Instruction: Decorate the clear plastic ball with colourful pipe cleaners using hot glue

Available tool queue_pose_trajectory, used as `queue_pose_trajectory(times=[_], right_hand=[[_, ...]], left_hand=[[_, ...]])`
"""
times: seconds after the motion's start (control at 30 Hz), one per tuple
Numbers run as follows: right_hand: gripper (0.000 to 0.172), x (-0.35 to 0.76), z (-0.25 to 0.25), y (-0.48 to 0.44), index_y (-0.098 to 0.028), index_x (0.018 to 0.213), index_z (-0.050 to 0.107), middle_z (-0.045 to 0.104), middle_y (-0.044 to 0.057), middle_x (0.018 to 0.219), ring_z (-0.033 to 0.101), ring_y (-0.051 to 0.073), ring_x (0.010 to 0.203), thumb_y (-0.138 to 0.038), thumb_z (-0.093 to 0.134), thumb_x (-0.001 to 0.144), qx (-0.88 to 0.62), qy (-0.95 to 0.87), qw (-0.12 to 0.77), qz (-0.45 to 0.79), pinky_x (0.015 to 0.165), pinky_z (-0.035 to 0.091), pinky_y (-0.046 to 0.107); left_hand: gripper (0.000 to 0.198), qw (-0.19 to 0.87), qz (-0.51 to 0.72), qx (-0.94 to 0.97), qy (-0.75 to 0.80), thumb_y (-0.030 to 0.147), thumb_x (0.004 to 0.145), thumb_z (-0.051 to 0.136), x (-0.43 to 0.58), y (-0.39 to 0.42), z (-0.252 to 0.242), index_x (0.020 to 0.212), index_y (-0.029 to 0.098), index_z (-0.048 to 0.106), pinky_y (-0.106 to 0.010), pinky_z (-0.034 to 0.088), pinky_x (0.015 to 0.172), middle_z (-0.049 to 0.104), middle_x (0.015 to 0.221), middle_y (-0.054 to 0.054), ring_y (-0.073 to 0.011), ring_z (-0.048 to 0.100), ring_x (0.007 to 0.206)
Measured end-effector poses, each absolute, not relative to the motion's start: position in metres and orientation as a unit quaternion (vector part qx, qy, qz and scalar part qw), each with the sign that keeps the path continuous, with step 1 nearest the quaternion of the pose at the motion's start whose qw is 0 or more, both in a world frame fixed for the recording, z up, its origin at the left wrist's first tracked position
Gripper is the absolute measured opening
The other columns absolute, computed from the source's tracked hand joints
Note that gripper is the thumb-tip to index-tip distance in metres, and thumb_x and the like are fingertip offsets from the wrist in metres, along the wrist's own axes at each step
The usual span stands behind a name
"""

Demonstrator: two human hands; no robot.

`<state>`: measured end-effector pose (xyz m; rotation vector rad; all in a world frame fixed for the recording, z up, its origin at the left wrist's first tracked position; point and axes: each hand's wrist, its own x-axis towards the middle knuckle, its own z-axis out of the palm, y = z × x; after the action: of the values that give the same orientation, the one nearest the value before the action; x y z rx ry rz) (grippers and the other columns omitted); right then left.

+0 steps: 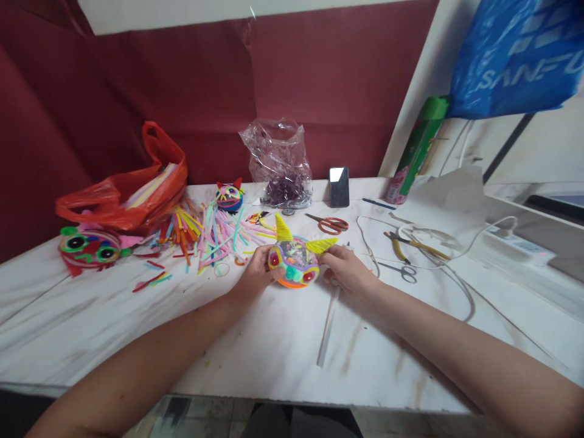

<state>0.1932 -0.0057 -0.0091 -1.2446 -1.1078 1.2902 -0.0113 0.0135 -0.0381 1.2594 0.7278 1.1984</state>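
Note:
A clear, rounded animal-head craft (pixel 292 264) with yellow ears, red eyes, a green nose and a coloured outline sits low over the table between my hands. My left hand (pixel 257 271) grips its left side, fingers partly behind it. On the other side, my right hand (pixel 343 266) is closed at the base of the right yellow ear (pixel 322 245); its fingertips are partly hidden. A narrow white strip (pixel 327 331) lies on the table below my right hand. Behind the craft are red-handled scissors (pixel 329 224).
Pipe cleaners (pixel 214 234) in many colours lie left, by a red plastic bag (pixel 132 194) and another animal-head craft (pixel 89 248). Pliers (pixel 398 246), small scissors (pixel 404 271) and cables lie right. A phone (pixel 339 187), clear bag (pixel 285 176) and green can (pixel 417 149) stand behind.

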Motion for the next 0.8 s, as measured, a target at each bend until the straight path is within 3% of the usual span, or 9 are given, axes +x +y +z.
queue_pose_trajectory(times=[0.27, 0.8], right_hand=[[0.025, 0.192, -0.008, -0.008, -0.018, 0.083, 0.067, 0.068, 0.0, 0.082, 0.048, 0.009, 0.052, -0.028, 0.06, 0.06, -0.515, -0.489, 0.492, 0.504, 0.043, 0.033, 0.022], [0.019, 0.193, -0.02, -0.005, -0.02, 0.081, 0.066, 0.064, 0.0, 0.075, 0.047, 0.01, 0.053, -0.026, 0.061, 0.064, -0.509, -0.501, 0.497, 0.493, 0.046, 0.038, 0.023]], left_hand=[[0.067, 0.6, 0.503, 0.53, 0.326, 0.028, 0.054, 0.086, -0.009, 0.01, -0.033, 0.11, 0.022, 0.05, -0.03, 0.05, 0.078, 0.063, 0.115, -0.006, -0.0212, 0.063, 0.096], [0.067, 0.606, 0.483, 0.539, 0.33, 0.021, 0.061, 0.08, -0.012, 0.014, -0.04, 0.12, 0.023, 0.05, -0.04, 0.046, 0.096, 0.064, 0.118, -0.006, -0.0269, 0.058, 0.114]])
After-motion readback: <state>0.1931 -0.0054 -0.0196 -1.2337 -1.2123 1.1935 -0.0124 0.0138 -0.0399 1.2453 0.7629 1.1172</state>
